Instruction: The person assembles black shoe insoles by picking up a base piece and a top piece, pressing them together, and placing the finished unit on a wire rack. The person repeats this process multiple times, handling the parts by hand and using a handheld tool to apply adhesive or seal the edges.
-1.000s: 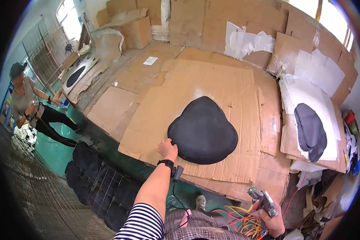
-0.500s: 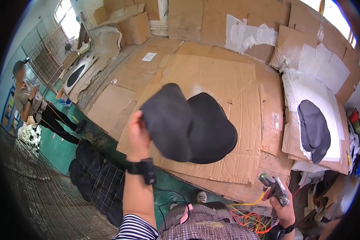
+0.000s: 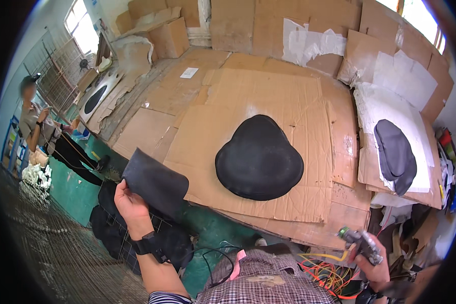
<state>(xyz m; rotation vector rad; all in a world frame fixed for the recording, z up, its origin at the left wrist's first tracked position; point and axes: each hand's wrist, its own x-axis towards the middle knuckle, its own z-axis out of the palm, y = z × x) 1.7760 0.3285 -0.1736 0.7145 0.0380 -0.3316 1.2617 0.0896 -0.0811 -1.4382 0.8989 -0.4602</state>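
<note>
My left hand (image 3: pixel 131 206) grips a thin, flexible black sheet (image 3: pixel 154 181) by its edge, off the front left of the cardboard-covered table (image 3: pixel 197 157). A rounded, three-lobed black pad, shaped like a bicycle saddle (image 3: pixel 258 159), lies flat on the cardboard in front of me. My right hand (image 3: pixel 374 267) is wrapped round a metal spray gun (image 3: pixel 362 245) with a green-ringed tip, near the table's front right edge. The gun's tip points up and left, apart from the pad.
A folded black piece (image 3: pixel 396 157) rests on a white-topped stand (image 3: pixel 423 147) at the right. More black pieces (image 3: pixel 109 218) lie on a wire rack at the lower left. Coiled hoses (image 3: pixel 332 276) hang by my right side. Another person (image 3: pixel 35 121) stands at the far left.
My left hand has carried the black sheet left and toward me, away from the saddle-shaped pad, which is now fully visible. My right hand with the spray gun has shifted slightly right and down.
</note>
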